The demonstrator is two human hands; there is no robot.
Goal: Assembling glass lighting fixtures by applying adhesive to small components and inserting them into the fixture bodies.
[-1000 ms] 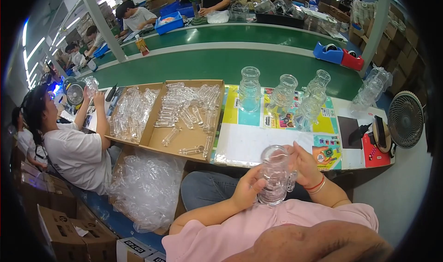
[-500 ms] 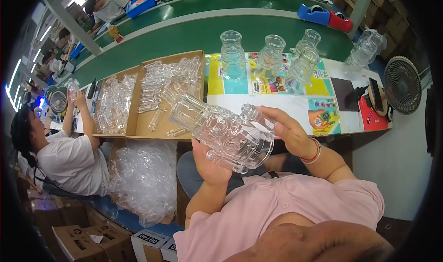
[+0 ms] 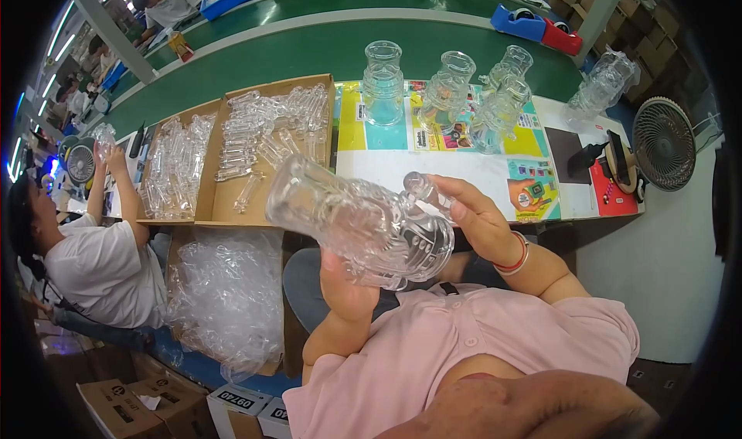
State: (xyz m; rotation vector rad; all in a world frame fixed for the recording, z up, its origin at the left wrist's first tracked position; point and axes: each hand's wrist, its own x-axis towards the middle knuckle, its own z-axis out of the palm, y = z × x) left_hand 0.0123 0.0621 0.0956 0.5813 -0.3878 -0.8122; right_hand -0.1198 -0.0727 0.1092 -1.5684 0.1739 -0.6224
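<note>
A clear glass vessel (image 3: 348,222) tilts above the person's lap, mouth toward the far left. The left hand (image 3: 352,288) cups its underside; the right hand (image 3: 481,221) pinches its side tube (image 3: 427,194). Beyond, similar vessels (image 3: 384,91) stand right of a cardboard tray (image 3: 222,197) holding small glass tubes (image 3: 239,141).
</note>
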